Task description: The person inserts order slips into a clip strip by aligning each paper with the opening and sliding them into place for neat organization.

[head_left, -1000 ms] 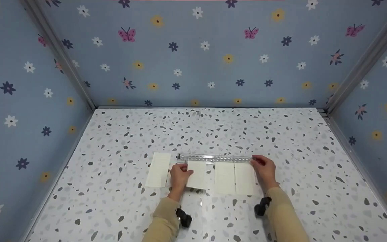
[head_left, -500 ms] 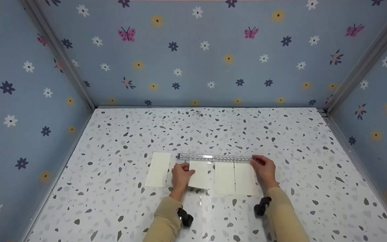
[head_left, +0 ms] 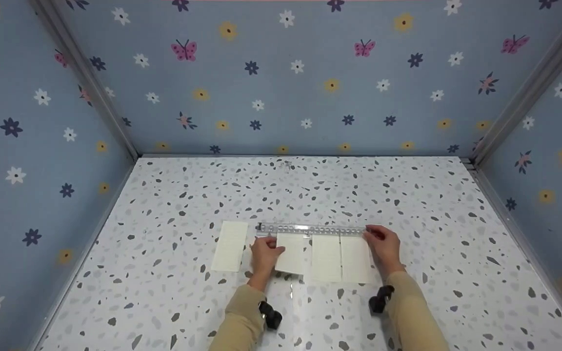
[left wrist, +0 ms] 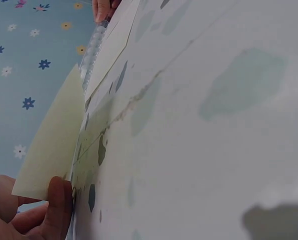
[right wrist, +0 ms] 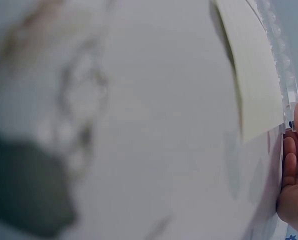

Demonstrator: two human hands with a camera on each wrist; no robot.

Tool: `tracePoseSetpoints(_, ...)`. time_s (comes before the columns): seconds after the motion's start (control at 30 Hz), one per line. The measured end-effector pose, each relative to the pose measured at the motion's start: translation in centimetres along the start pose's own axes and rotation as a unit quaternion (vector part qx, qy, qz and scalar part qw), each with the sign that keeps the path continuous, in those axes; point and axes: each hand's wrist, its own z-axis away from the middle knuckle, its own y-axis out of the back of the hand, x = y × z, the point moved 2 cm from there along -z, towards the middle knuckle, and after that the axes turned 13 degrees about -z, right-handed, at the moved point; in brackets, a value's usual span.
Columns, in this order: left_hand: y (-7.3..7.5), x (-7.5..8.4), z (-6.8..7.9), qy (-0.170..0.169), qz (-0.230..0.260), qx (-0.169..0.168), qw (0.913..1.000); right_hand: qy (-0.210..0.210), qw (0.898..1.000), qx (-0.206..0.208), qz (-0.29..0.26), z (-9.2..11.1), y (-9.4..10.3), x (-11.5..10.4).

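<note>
A clear plastic strip point(head_left: 310, 229), ruler-like with a row of round shapes along it, lies across the tops of pale yellow paper slips. My left hand point(head_left: 264, 256) pinches one slip point(head_left: 290, 254) by its left edge, thumb on top. In the left wrist view this slip point(left wrist: 51, 140) is tilted up off the table. My right hand point(head_left: 385, 246) holds the strip's right end between thumb and fingers. Two more slips, a left one point(head_left: 326, 258) and a right one point(head_left: 355, 258), lie side by side with their top edges at the strip.
Another pale yellow slip point(head_left: 230, 246) lies apart on the left, beside my left hand. The white speckled table point(head_left: 291, 190) has a seam running toward me. Blue flowered panels point(head_left: 281, 73) close off the back and both sides.
My left hand has slid slightly to the right with its slip, narrowing the gap to the neighbouring slips. The right hand and the strip stay in place.
</note>
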Motion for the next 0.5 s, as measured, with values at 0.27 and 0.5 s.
tracePoseSetpoints(0.27, -0.28, 0.24, 0.17, -0.003, 0.017, -0.011, 0.9998, -0.003, 1.0, 0.003, -0.002, -0.08, -0.16, 0.22)
tracePoseSetpoints(0.5, -0.5, 0.43, 0.26, 0.004, 0.02, -0.013, 0.9997, 0.011, 1.0, 0.001, -0.025, 0.13, -0.11, 0.15)
